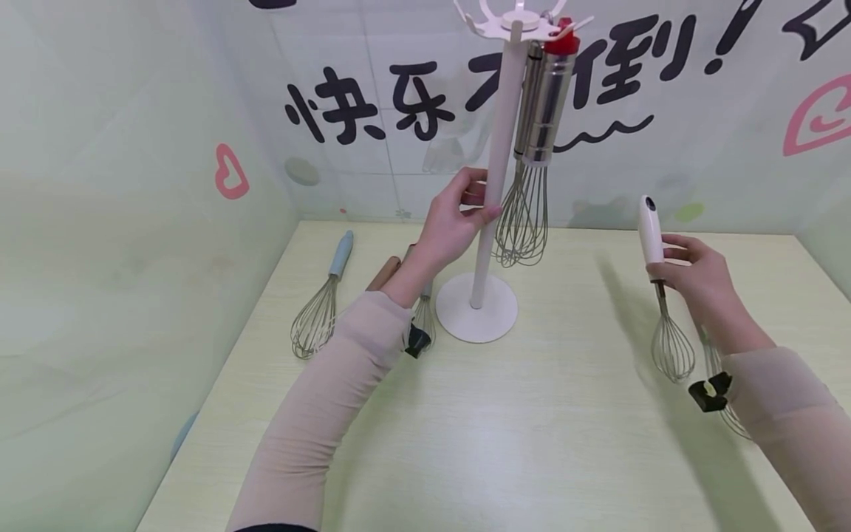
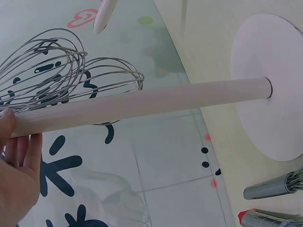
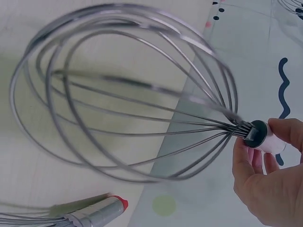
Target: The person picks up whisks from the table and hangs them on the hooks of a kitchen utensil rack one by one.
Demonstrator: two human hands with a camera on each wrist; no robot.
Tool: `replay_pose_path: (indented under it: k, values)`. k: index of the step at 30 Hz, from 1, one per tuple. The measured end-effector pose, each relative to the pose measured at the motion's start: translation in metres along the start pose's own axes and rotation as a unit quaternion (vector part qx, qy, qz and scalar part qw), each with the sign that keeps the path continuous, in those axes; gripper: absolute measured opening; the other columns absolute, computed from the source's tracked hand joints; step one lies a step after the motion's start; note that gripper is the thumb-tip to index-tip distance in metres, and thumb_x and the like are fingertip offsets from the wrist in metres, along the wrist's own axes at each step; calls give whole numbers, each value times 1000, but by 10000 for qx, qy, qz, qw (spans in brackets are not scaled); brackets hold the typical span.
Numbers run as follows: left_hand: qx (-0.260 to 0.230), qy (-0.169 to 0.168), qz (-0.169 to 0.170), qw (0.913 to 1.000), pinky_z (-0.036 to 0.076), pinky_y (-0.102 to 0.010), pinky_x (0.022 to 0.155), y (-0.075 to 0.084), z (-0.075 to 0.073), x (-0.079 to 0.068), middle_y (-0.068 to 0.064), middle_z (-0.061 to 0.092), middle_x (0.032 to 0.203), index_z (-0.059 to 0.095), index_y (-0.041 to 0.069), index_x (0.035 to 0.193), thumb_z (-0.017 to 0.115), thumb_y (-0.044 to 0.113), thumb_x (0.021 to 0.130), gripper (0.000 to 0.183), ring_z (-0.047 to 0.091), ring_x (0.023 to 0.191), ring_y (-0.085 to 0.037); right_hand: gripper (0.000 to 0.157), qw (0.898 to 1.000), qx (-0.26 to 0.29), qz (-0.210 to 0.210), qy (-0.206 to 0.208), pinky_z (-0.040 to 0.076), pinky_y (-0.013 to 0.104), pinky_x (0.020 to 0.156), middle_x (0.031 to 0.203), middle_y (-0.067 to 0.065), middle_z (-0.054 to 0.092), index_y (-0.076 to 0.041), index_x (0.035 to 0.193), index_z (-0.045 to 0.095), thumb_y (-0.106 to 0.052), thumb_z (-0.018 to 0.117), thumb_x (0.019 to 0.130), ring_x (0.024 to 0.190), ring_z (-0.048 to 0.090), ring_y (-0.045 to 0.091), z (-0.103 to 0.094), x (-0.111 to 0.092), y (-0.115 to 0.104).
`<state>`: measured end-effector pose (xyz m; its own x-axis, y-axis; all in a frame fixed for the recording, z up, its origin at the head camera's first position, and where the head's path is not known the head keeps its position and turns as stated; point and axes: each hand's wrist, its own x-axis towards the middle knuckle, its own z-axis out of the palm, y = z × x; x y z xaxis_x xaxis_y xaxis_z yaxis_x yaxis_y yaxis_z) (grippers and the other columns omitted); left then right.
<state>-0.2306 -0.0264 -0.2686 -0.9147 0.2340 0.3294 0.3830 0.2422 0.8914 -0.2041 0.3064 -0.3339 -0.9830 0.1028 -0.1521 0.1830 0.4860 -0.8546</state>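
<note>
My left hand (image 1: 459, 218) grips the white pole (image 1: 503, 125) of an upright stand with a round base (image 1: 488, 325) and a hooked top (image 1: 518, 26). Two metal-handled whisks hang from the hooks; the nearer whisk (image 1: 553, 96) has a red end. Off to the right, my right hand (image 1: 698, 273) pinches a white-handled whisk (image 1: 650, 229) near the bottom of its handle, wires pointing down. In the right wrist view, its wire loops (image 3: 137, 94) fill much of the picture, and the fingers hold the handle (image 3: 272, 139) just beyond the dark collar.
On the table (image 1: 499, 428), a blue-handled whisk (image 1: 341, 255) lies at the left. Near it, my left arm partly covers a brown handle (image 1: 383, 273) and a smaller whisk (image 1: 425, 318). Another red-ended whisk (image 3: 97, 212) lies under my right arm. A printed backdrop (image 1: 412, 96) stands behind.
</note>
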Motion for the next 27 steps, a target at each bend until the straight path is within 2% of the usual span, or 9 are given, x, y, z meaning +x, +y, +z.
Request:
replay_pose_path:
  k: [12, 27]
  values:
    - [-135, 51, 15, 9999, 55, -25, 92, -1, 2, 0, -21, 62, 108, 50, 0, 126, 63, -1, 88, 40, 60, 102, -28, 67, 9983, 567, -125, 76, 52, 6, 71, 104, -18, 44, -9, 150, 28, -16, 61, 92, 81, 52, -15, 4, -2, -19]
    - [-36, 228, 46, 9997, 55, -26, 90, 0, 5, 0, -22, 63, 108, 50, -1, 125, 64, -1, 87, 40, 61, 101, -28, 65, 9961, 793, -202, 317, 52, 5, 73, 103, -20, 46, -15, 148, 35, -12, 63, 90, 91, 50, -5, 11, 0, -38]
